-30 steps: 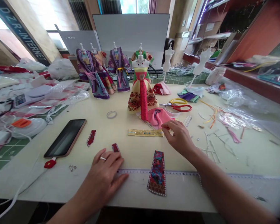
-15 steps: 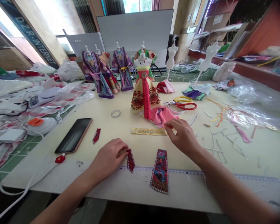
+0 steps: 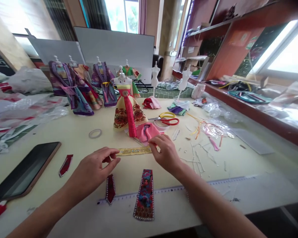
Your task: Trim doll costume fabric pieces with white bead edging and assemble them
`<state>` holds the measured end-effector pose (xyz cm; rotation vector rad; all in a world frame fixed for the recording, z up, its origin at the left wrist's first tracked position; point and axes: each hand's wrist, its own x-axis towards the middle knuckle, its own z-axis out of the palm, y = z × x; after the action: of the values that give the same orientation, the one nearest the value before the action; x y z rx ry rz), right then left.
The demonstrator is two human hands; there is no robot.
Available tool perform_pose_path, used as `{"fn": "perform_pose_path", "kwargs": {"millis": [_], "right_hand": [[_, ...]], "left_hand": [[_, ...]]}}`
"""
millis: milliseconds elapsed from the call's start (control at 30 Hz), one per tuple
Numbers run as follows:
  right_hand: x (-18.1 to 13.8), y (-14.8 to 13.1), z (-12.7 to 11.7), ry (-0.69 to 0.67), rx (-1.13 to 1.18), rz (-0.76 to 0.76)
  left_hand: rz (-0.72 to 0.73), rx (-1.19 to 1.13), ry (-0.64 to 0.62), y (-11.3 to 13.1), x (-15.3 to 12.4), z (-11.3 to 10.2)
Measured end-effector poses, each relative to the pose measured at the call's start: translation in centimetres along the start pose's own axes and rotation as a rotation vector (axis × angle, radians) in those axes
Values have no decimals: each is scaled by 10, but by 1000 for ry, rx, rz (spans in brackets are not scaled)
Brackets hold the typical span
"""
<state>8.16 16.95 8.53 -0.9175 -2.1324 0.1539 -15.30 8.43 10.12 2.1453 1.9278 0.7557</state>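
A yellow strip with gold trim (image 3: 134,151) lies flat on the cream table (image 3: 72,138). My left hand (image 3: 94,168) pinches at its left end, fingers drawn together. My right hand (image 3: 165,153) has its fingers curled down on the right end, beside a folded pink cloth (image 3: 147,131). Below my left hand a small dark red beaded strip (image 3: 111,189) lies loose. A larger patterned strip (image 3: 145,195) lies across a clear ruler (image 3: 201,185). Just behind the pink cloth stands a doll mannequin in a yellow dress with a red sash (image 3: 127,110).
A phone (image 3: 24,172) and another small red strip (image 3: 65,164) lie at the left. A tape ring (image 3: 95,133) and yellow-red scissors (image 3: 166,118) sit mid-table. Dressed mannequins (image 3: 74,86) and bare white ones (image 3: 155,71) line the back. Threads and bead strings (image 3: 206,132) litter the right.
My left hand slid the small dark red strip rightward onto the ruler, let it go and moved up to the yellow strip's left end. My right hand stayed. The view turned right.
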Motion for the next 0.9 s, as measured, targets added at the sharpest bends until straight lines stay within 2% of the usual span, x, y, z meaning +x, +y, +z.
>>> {"fn": "perform_pose_path", "kwargs": {"millis": [133,267,400,500,700,900], "right_hand": [[6,4,-14,51,-40,14],[16,15,-54,118,-141,107],[31,36,-85,-17,-267,124],[53,65,-78,-177,-370,133],[104,125,-35,-470,-478,121],[118,153,-19,-666,-457,173]], "left_hand": [[77,-122,141,13,28,8],[164,-206,296,10,39,22],[195,-213,336,-2,36,30],[220,-214,341,-7,32,31],[293,-201,328,-7,30,36],[308,-194,310,-12,30,37]]}}
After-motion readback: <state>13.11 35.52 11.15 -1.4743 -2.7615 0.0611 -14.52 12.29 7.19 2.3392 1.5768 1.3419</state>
